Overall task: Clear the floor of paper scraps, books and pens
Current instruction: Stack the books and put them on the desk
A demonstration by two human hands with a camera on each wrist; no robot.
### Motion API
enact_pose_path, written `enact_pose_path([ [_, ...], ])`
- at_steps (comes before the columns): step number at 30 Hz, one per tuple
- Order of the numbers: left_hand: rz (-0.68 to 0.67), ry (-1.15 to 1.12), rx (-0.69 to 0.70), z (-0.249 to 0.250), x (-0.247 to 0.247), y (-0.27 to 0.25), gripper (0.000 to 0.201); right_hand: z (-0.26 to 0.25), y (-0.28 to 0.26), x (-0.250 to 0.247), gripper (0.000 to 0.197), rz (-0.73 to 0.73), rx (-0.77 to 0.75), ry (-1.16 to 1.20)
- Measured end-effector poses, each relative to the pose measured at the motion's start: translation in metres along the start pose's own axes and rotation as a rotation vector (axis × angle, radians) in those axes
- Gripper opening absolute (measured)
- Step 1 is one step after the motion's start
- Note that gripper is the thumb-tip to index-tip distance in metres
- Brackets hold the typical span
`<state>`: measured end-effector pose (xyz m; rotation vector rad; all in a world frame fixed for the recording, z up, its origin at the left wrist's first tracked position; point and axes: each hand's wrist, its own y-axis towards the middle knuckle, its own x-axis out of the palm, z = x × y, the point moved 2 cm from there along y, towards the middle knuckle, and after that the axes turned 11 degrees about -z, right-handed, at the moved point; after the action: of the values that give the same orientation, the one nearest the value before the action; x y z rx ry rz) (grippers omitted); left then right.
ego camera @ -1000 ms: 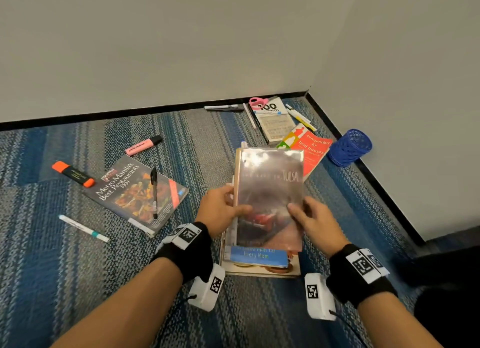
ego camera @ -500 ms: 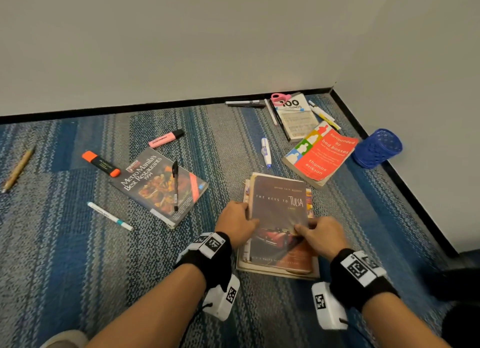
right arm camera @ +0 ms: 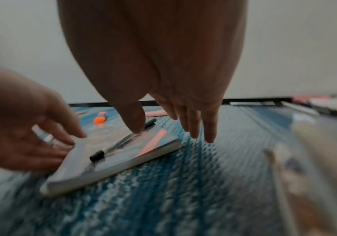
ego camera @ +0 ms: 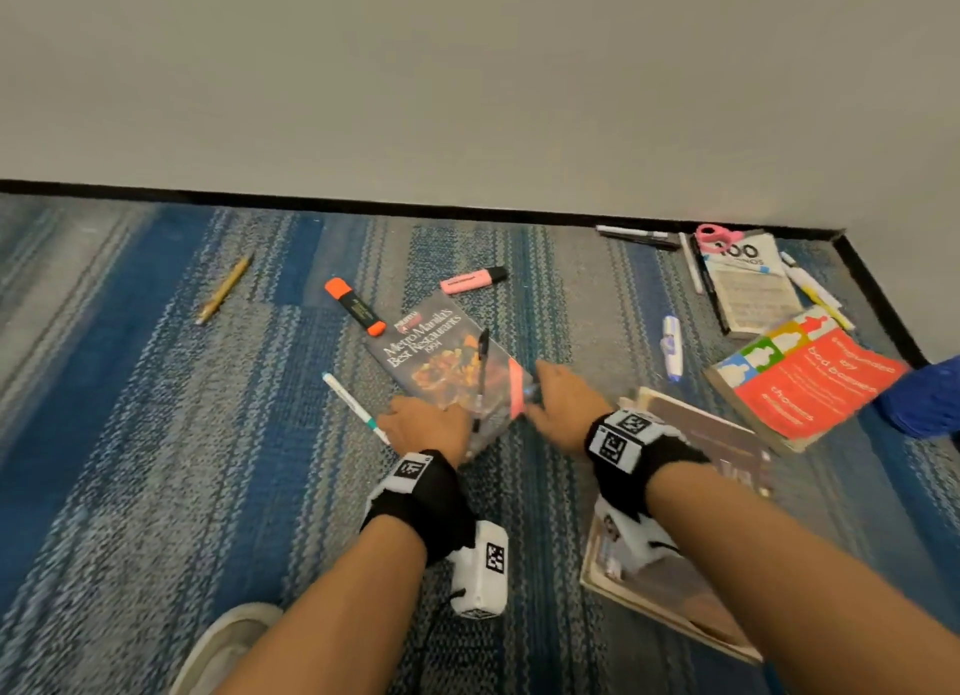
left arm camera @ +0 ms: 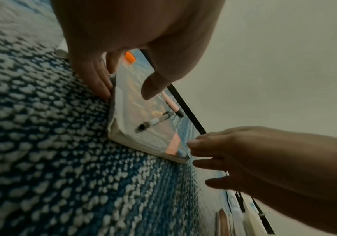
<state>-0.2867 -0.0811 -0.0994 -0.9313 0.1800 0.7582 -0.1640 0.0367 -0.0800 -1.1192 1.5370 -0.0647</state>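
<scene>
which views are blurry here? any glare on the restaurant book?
Head view: motion smear at right, red book text unreadable; glare on restaurant book near corner. Left wrist: dim but sharp, black pen crisp. Right wrist: heavy blur at right edge and carpet.

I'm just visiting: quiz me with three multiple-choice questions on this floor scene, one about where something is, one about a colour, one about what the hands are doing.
1. Where does the black pen lie?
A. on the restaurant book
B. inside a cup
C. under a shoe

2. What colour are the caps of the highlighter left of that book?
A. green
B. orange
C. purple

3. How are the left hand and right hand?
A. both carry pens
B. both are fists in the air
C. open at the book's edges, book on the carpet

Answers: 1 A, the pen rests across the cover; 2 B, both ends are orange; 3 C, the fingers are straight and the book lies flat.
</scene>
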Motion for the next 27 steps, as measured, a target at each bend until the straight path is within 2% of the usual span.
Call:
enact_pose_path([
  [2, -0.048, -0.142, 0.002, -0.002, -0.001, 0.012, 0.056, -0.010, 0.016, 0.014, 0.055, 0.039, 0.043, 0.130],
  [4, -0.089, -0.318, 0.022, -0.001, -0.004, 0.017, 0.056, -0.010, 0.021, 0.023, 0.055, 0.101, 0.083, 0.132],
  [6, -0.136, -0.396, 0.064, 0.004, -0.003, 0.020, 0.048, -0.003, 0.018, 0.020, 0.052, 0.150, 0.115, 0.193],
  [8, -0.187, -0.362, 0.176, 0.016, 0.005, 0.019, 0.034, 0.007, 0.010, 0.007, 0.045, 0.110, 0.126, 0.283],
  [10, -0.209, -0.303, 0.294, 0.035, 0.013, 0.006, 0.030, 0.023, -0.001, -0.010, 0.046, 0.010, 0.104, 0.327],
  [11, -0.209, -0.264, 0.350, 0.043, 0.019, 0.001, 0.027, 0.033, -0.009, -0.020, 0.047, 0.011, 0.111, 0.327],
  [12, -0.183, -0.207, 0.403, 0.053, 0.022, -0.010, 0.022, 0.047, -0.016, -0.031, 0.042, 0.083, 0.141, 0.324],
  [13, -0.149, -0.143, 0.465, 0.063, 0.023, -0.021, 0.017, 0.065, -0.025, -0.044, 0.034, 0.220, 0.185, 0.338],
  [15, -0.079, -0.064, 0.594, 0.078, 0.023, -0.042, 0.011, 0.108, -0.048, -0.068, 0.029, 0.520, 0.340, 0.375],
  [16, -0.045, -0.039, 0.660, 0.085, 0.020, -0.054, 0.012, 0.133, -0.059, -0.075, 0.032, 0.613, 0.443, 0.358],
  [17, -0.011, -0.020, 0.725, 0.092, 0.020, -0.062, 0.013, 0.154, -0.073, -0.079, 0.038, 0.649, 0.561, 0.327],
  [18, 0.007, -0.015, 0.772, 0.098, 0.020, -0.070, 0.015, 0.175, -0.085, -0.079, 0.046, 0.626, 0.703, 0.312],
  [20, 0.007, -0.023, 0.834, 0.108, 0.021, -0.085, 0.015, 0.213, -0.104, -0.067, 0.065, 0.491, 0.932, 0.366],
  [21, -0.016, -0.050, 0.857, 0.112, 0.022, -0.089, 0.012, 0.229, -0.108, -0.058, 0.069, 0.407, 0.949, 0.425],
  [23, -0.134, -0.163, 0.860, 0.117, 0.027, -0.095, 0.008, 0.247, -0.110, -0.047, 0.071, 0.317, 0.848, 0.634],
  [24, -0.199, -0.223, 0.851, 0.117, 0.030, -0.095, 0.007, 0.251, -0.109, -0.044, 0.070, 0.336, 0.792, 0.776],
  [27, -0.403, -0.359, 0.744, 0.115, 0.037, -0.095, 0.007, 0.259, -0.104, -0.042, 0.063, 0.575, 0.649, 1.100],
])
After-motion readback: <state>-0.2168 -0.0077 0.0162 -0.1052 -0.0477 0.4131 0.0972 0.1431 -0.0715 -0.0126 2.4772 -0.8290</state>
